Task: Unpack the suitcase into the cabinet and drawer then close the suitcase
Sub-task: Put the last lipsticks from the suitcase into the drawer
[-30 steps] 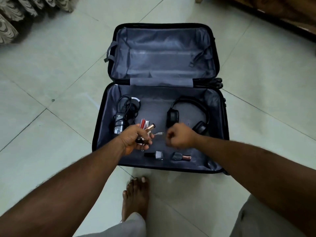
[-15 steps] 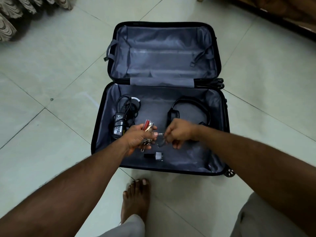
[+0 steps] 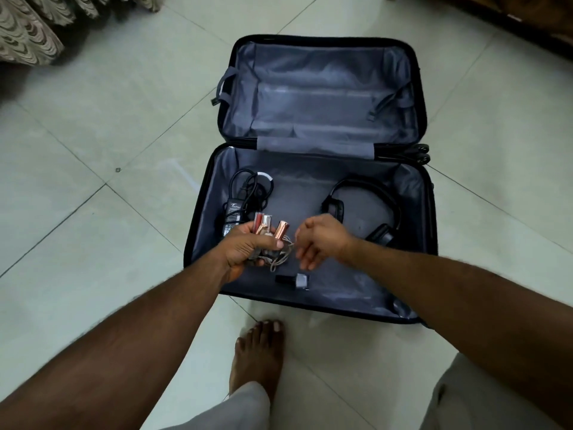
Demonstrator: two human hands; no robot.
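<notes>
A black suitcase [image 3: 412,287] with grey lining lies open on the tiled floor. My left hand [image 3: 248,248] grips a bunch of small cosmetic bottles [image 3: 280,229] with rose-gold and red caps, plus a thin coiled cable [image 3: 279,259]. Just to its right, my right hand [image 3: 319,240] hovers with loosely bent fingers and holds nothing. One small bottle [image 3: 294,280] with a black cap lies on the lining below my hands. A black power adapter [image 3: 234,217] with its cord sits at the left, and black headphones [image 3: 372,209] lie at the right.
The suitcase lid [image 3: 322,94] lies flat at the far side, with nothing in it. My bare foot [image 3: 257,358] stands just in front of the case. Patterned fabric [image 3: 24,32] hangs at the top left, and dark wooden furniture [image 3: 533,13] runs along the top right.
My right hand picked up the rose-capped bottle from the lining and passed it into my left hand. It has now let go and drawn slightly back.
</notes>
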